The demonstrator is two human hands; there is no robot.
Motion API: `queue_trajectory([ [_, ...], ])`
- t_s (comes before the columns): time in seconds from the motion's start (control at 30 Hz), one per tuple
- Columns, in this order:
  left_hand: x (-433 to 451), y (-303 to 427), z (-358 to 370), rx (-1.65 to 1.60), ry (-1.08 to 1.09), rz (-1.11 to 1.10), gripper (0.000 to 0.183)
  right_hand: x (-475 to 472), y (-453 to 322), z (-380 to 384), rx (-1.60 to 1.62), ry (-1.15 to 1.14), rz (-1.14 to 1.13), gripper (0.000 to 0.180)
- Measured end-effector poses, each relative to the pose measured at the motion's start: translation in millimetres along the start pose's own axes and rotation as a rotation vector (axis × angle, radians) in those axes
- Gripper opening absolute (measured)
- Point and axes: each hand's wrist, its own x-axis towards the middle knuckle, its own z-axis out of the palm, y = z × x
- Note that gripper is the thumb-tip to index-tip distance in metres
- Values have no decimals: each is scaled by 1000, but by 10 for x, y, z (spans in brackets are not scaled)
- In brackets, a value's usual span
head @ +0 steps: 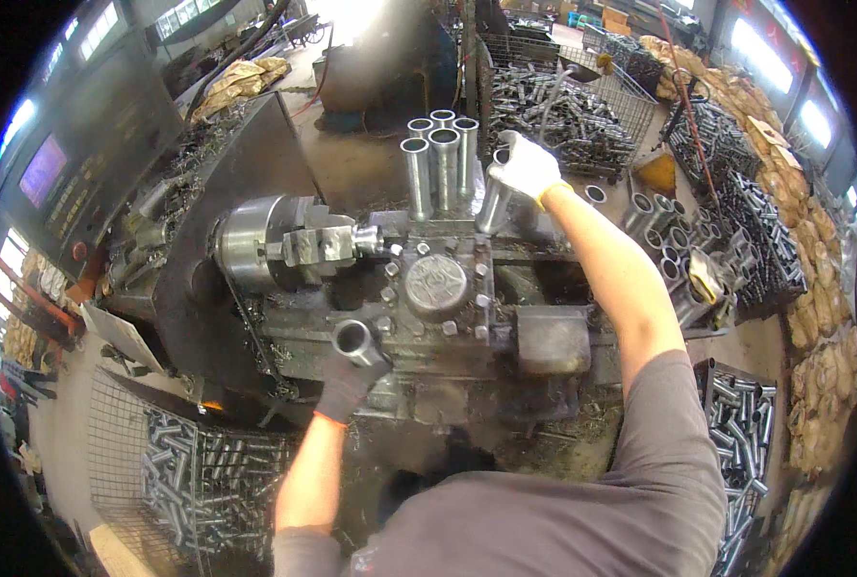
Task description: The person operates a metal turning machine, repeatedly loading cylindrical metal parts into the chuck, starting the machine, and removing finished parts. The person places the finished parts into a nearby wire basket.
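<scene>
My left hand [349, 382], in a dark glove with an orange cuff, grips a metal tube [352, 340] in front of the lathe's tool post. My right hand [526, 169], in a white glove, holds the upper end of another metal tube [495, 205], which leans slightly beside a group of upright tubes [443, 166] behind the tool post. The square tool post [436, 283] has a round cap and bolts around it. To its left is the lathe chuck [255, 241], its jaws [319, 245] around a short metal piece [368, 239].
More tubes stand at the right [677, 238], with a glove [704, 275] among them. Wire baskets of metal tubes lie at lower left [118, 440] and behind the lathe [634, 101]. A bin of tubes [739, 433] is at lower right. A machine control panel [68, 187] rises at left.
</scene>
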Motion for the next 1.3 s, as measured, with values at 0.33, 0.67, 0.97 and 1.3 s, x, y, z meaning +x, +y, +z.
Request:
queue_trajectory([
  [0.33, 44, -49, -531, 141, -140, 310, 86, 366, -436, 287, -149, -12, 54, 67],
  [0.67, 1928, 460, -1890, 1181, 218, 464, 86, 385, -1920, 1389, -226, -864, -543, 56],
  [0.97, 2618, 702, -2084, 1228, -145, 362, 91, 135, -1716, 1288, -302, -865, -538, 67],
  [1.3, 2158, 442, -1903, 999, 373, 587, 81, 199, -984, 1151, -257, -843, -578, 67],
])
